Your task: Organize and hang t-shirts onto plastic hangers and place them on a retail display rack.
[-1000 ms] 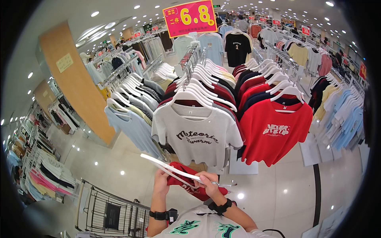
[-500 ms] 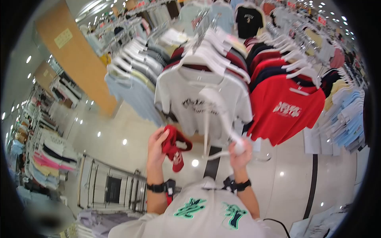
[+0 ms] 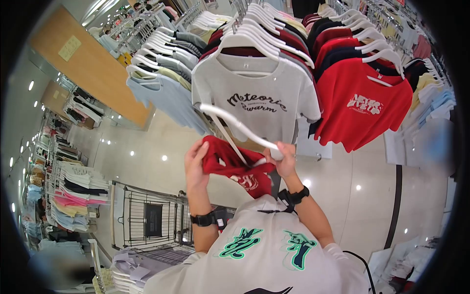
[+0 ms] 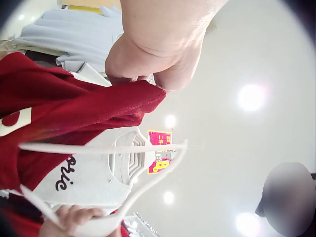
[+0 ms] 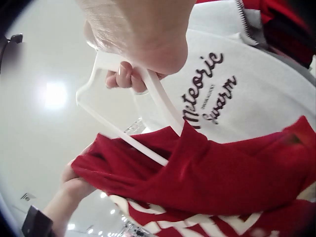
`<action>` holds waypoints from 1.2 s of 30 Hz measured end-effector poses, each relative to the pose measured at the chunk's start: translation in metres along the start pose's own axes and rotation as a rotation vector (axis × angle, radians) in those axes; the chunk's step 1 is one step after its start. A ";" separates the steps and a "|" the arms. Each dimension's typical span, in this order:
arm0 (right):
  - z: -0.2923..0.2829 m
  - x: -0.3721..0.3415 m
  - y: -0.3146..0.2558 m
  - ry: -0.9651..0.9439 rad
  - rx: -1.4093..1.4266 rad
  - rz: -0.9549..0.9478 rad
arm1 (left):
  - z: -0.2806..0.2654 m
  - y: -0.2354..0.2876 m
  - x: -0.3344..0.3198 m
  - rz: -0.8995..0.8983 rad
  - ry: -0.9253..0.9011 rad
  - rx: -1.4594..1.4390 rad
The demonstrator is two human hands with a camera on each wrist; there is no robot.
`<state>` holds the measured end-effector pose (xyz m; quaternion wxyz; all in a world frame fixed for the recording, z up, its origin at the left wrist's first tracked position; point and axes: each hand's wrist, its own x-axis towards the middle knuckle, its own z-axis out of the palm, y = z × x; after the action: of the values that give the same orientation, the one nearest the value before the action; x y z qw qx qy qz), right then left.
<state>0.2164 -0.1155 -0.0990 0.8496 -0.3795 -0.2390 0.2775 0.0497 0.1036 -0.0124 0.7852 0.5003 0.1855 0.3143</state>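
My left hand pinches the edge of a bunched red T-shirt with pale print, holding it up in front of my chest. With my right hand I grip a white plastic hanger near its middle. One tip of the hanger points up and left, free of the cloth. Its thin straight bar runs down into the shirt's opening, where the lower end is hidden; the right wrist view shows this bar going between folds of red cloth.
Just ahead hangs a grey T-shirt with black lettering, at the front of a packed rack. A red T-shirt fronts the row to its right, a light blue one the row to its left. A wire shopping cart stands at lower left.
The hanger first lay across the shirt, then swung away to the right, apart from it. Now it is back at the shirt, its bar inside the opening. The head view has tipped down.
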 end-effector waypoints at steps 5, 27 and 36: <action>-0.026 -0.021 -0.004 -0.177 -0.446 0.140 | -0.028 0.003 -0.006 -0.008 0.078 0.058; -0.001 -0.036 -0.044 0.061 -0.654 0.280 | 0.024 -0.022 -0.009 0.392 -0.448 1.178; -0.023 -0.032 -0.076 -0.014 -0.604 0.342 | 0.003 -0.078 -0.026 -0.008 -0.553 1.039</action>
<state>0.2291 -0.1899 -0.0598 0.6383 -0.6466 -0.2491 0.3352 0.0561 0.0602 -0.0818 0.4573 0.8823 0.1052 0.0371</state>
